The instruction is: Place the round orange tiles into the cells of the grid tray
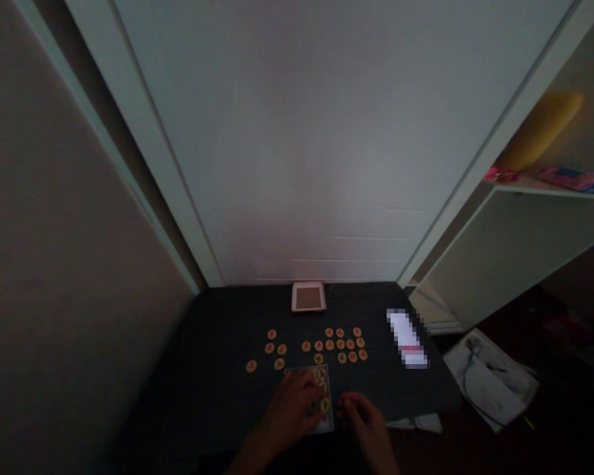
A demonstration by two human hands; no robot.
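My left hand (294,404) lies over a small shallow box (321,396) near the front of the dark table (218,369), its fingertips on round wooden game pieces inside the box. My right hand (361,412) rests just right of the box with fingers curled; what they hold is too dim to make out. Several round pieces with red marks (339,344) lie scattered on the table beyond the box, and a few more pieces (272,348) lie to the left.
A small square lid or tray (308,297) sits at the table's far edge against a white door. A blurred white object (407,338) lies at the right. Shelves stand to the right, with a white bag (492,379) on the floor.
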